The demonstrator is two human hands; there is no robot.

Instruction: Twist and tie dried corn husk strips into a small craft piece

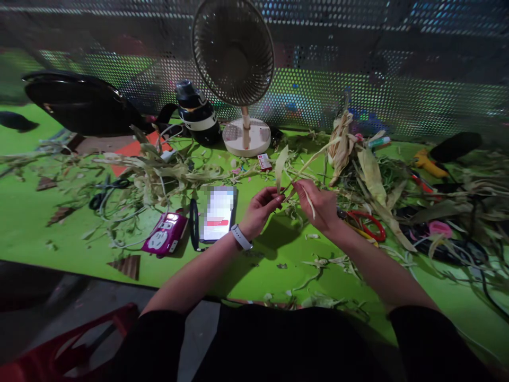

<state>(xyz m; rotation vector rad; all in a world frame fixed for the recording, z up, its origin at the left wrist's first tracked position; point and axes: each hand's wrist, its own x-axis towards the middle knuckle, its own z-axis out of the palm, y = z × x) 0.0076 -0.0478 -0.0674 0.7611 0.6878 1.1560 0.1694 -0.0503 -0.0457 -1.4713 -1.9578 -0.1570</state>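
Pinching husk (281, 165) just right of mid-frame, the left hand (260, 209) and right hand (321, 206) probably work best with fingertips close and light, even tension, since it may tear.

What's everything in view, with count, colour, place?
Table: 1, green, centre
Mesh: 1, grey, behind
Fan: 1, pale, back centre
Bottle: 1, black, left of fan
Bag: 1, black, back left
Box: 1, red-white, before fan
Phone: 1, dark, centre left
Power strip: 1, purple, left
Black scissors: 1, black, left
Sheet: 1, orange, left
Tools: several, red or yellow, right
Tube: 1, green-white, back right
Chair: 1, red, lower left
Husks: many, pale, scattered
Held strips: number unclear, pale, centre
Wristband: 1, pale, left wrist
Left hand: 1, bare, gripping strips
Right hand: 1, bare, likewise
Sleeves: 2, black, bottom
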